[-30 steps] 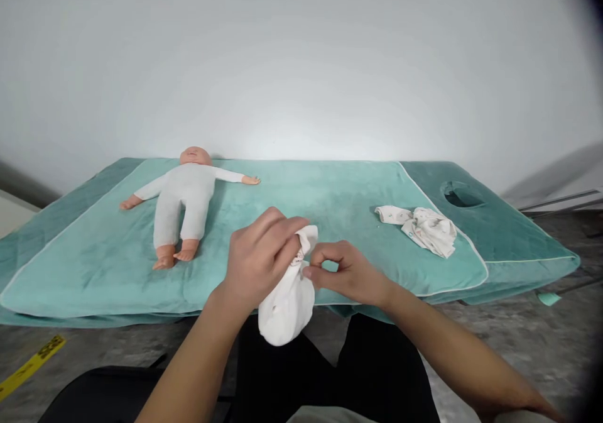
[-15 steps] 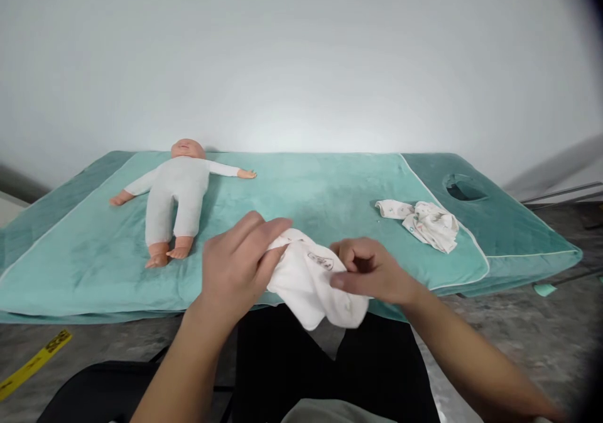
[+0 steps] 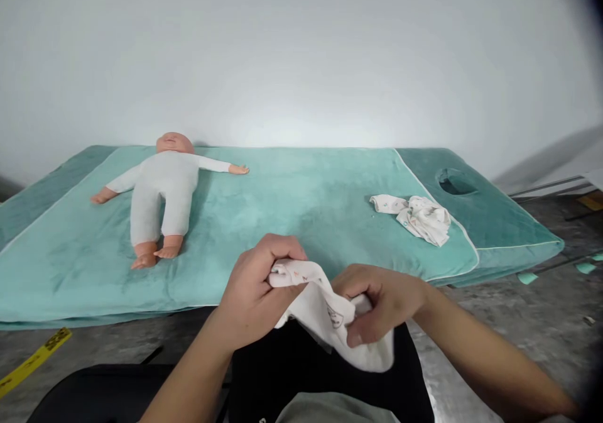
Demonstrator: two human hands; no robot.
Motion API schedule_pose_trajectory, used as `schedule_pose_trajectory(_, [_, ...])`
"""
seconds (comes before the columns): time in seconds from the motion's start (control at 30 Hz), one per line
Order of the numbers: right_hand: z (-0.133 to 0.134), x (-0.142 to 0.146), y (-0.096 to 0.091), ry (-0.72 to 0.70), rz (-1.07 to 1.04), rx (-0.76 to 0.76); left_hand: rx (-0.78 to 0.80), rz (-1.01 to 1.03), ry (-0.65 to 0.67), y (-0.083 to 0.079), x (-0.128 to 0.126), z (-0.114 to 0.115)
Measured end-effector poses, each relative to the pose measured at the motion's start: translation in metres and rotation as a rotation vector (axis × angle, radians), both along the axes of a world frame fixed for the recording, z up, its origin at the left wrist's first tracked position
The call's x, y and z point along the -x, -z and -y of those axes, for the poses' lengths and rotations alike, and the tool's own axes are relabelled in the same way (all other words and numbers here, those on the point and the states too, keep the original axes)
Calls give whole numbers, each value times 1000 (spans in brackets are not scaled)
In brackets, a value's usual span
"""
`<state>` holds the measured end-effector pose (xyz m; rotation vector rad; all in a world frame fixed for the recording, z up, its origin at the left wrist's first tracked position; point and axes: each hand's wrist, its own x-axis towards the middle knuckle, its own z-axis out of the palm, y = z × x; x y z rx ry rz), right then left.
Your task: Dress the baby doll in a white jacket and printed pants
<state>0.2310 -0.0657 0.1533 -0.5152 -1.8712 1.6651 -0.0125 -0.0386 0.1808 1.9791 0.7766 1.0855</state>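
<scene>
Between my hands is a small white baby garment (image 3: 318,303) with tiny coloured prints and a dark printed mark, partly bunched up. My left hand (image 3: 259,294) pinches its left edge between thumb and fingers. On the other side, my right hand (image 3: 381,297) grips the cloth, thumb on top, with its fingertips partly hidden in the folds. The garment hangs over my lap at the front edge of a massage bed (image 3: 301,203) with a green cover. A baby doll (image 3: 164,175) in a white suit lies on its back at the left, arms spread.
Another white printed garment (image 3: 426,219) lies crumpled at the right of the bed. Beyond it is a face hole (image 3: 456,181) in the cover. A black chair (image 3: 103,395) stands at lower left, near yellow tape (image 3: 35,363) on the floor.
Both hands have come lower and closer to my lap with the garment. My right hand now grips the cloth more fully, and its printed edge is turned up. The view has shifted slightly.
</scene>
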Motion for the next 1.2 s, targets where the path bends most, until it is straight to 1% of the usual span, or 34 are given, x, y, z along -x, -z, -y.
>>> schedule_pose_trajectory(0.07, [2, -10, -4, 83, 55, -76, -125, -176, -44, -9, 7, -4])
schedule_pose_trajectory(0.13, [4, -22, -15, 164, 152, -137, -299, -342, -78, -15, 17, -11])
schedule_pose_trajectory(0.17, [6, -27, -22, 180, 240, -187, -401, -420, -97, -16, 22, -14])
schedule_pose_trajectory(0.23, [8, -34, -36, 223, 511, -320, -588, -568, -154, -14, 30, -22])
schedule_pose_trajectory(0.27, [8, -36, -40, 269, 674, -388, -648, -635, -199, -11, 33, -25])
schedule_pose_trajectory(0.33, [7, -41, -39, 413, 985, -488, -694, -718, -283, -5, 36, -31])
schedule_pose_trajectory(0.4, [4, -48, -29, 611, 1198, -555, -695, -673, -362, 1, 36, -33])
schedule_pose_trajectory(0.47, [3, -55, -15, 827, 1270, -622, -708, -526, -453, 7, 34, -34])
schedule_pose_trajectory(0.53, [5, -57, -7, 1017, 1174, -711, -722, -373, -553, 13, 31, -31])
schedule_pose_trajectory(0.6, [7, -50, -8, 1119, 963, -803, -718, -307, -595, 18, 24, -28])
schedule_pose_trajectory(0.63, [8, -44, -12, 1140, 852, -844, -718, -303, -582, 19, 19, -27])
schedule_pose_trajectory(0.7, [6, -33, -22, 1148, 693, -898, -732, -312, -506, 18, 7, -26])
schedule_pose_trajectory(0.77, [0, -27, -29, 1145, 647, -904, -721, -282, -434, 12, -2, -28])
schedule_pose_trajectory(0.8, [-3, -27, -30, 1141, 659, -889, -687, -248, -426, 9, -5, -29])
schedule_pose_trajectory(0.87, [-6, -34, -27, 1131, 712, -838, -563, -173, -465, 3, -3, -33])
schedule_pose_trajectory(0.93, [-4, -45, -20, 1130, 759, -791, -431, -121, -526, 2, 6, -36])
schedule_pose_trajectory(1.03, [5, -60, -13, 1157, 838, -735, -268, -114, -604, 11, 29, -39])
schedule_pose_trajectory(1.1, [7, -68, -11, 1111, 932, -645, -194, -231, -636, 21, 43, -41])
schedule_pose_trajectory(1.13, [5, -71, -10, 1064, 989, -583, -175, -350, -647, 28, 49, -44])
schedule_pose_trajectory(1.2, [-4, -76, -8, 957, 1106, -461, -161, -674, -650, 41, 58, -55])
